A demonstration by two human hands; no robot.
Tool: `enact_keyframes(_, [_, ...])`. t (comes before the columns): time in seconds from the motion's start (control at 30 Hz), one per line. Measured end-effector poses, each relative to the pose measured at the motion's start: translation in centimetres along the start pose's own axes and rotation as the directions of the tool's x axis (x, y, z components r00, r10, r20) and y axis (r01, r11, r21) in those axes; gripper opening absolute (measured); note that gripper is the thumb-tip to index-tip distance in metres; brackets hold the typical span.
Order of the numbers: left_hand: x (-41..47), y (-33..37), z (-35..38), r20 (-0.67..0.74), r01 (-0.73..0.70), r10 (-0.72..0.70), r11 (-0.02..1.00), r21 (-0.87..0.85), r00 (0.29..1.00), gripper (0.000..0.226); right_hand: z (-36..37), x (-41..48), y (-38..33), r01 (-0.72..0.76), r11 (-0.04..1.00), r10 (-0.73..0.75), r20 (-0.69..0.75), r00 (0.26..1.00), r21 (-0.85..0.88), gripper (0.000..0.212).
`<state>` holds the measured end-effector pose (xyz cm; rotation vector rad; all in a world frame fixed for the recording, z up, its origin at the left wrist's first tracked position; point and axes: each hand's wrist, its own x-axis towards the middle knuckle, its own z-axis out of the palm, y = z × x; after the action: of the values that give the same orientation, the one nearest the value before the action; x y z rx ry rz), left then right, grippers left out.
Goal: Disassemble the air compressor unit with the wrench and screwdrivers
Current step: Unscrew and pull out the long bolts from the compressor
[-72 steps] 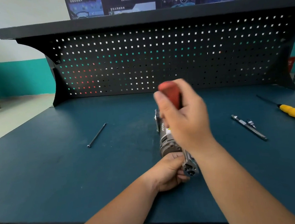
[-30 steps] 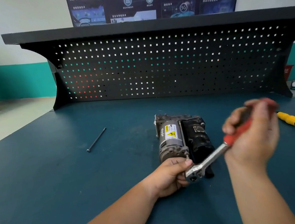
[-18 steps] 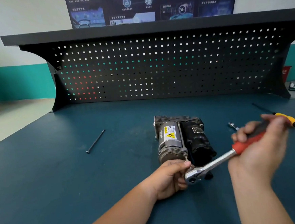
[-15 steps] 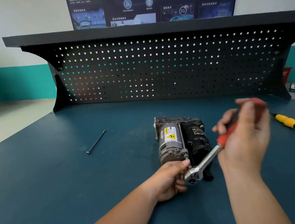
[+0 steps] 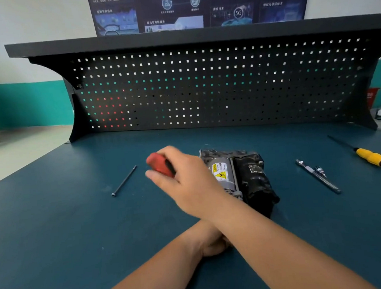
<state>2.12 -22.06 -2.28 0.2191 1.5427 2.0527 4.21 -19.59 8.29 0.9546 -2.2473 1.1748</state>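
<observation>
Where the two forearms cross near the front edge of the workbench, the left hand lies low on the blue-green top, mostly covered by the right forearm. Its fingers look curled, but I cannot tell whether they hold anything. The right forearm runs diagonally over it, up and to the left.

Just beyond, the right hand has its fingers wrapped tight round the red handle of the wrench. The handle end pokes out past the knuckles, pointing up-left. Shank and head are hidden under hand and arm. Some blur on the hand.

The air compressor lies on the bench top just right of the right hand, mid-bench. It has a silver cylinder with a yellow warning label on its left side and a black body on its right. Its near end is hidden by the right forearm.

- Left of the hand, apart from it: a long dark bolt, lying loose, head toward the near side.
- Right of the compressor, well apart: a slim metal extension bar, angled.
- Farther right and back: a yellow-handled screwdriver, shaft pointing to the back left.

Behind all this is a black pegboard under a dark shelf, with a dark poster on the wall above.
</observation>
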Motion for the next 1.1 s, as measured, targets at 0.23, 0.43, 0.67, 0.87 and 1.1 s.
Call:
enact_keyframes(0.23, [-0.4, 0.3, 0.7, 0.146, -0.110, 0.108, 0.994, 0.001, 0.983, 0.040, -6.5, -3.8, 0.7, 0.250, 0.775, 0.201, -0.601, 0.774, 0.580, 0.006])
enact_keyframes(0.43, [-0.2, 0.2, 0.9, 0.198, -0.136, 0.140, 0.990, -0.032, 0.970, 0.039, -9.7, -8.4, 4.3, 0.328, 0.545, 0.737, -0.628, 0.252, 0.772, 0.019])
enact_keyframes(0.67, [-0.1, 0.1, 0.4, 0.134, -0.086, 0.093, 0.995, -0.058, 0.987, 0.040, -8.6, -5.8, 2.0, 0.279, 0.733, 0.447, -0.748, 0.492, 0.621, 0.009])
enact_keyframes(0.87, [0.2, -0.1, 0.3, 0.083, -0.015, 0.013, 1.000, 0.026, 0.996, 0.049, -4.9, -1.6, -0.2, 0.072, 0.946, 0.076, -0.434, 0.898, 0.315, 0.012])
enact_keyframes(1.1, [-0.4, 0.2, 0.3, 0.055, -0.002, -0.005, 0.992, 0.123, 0.998, 0.052, -1.2, -0.6, -0.1, 0.038, 0.999, -0.045, -0.205, 0.978, -0.035, 0.019])
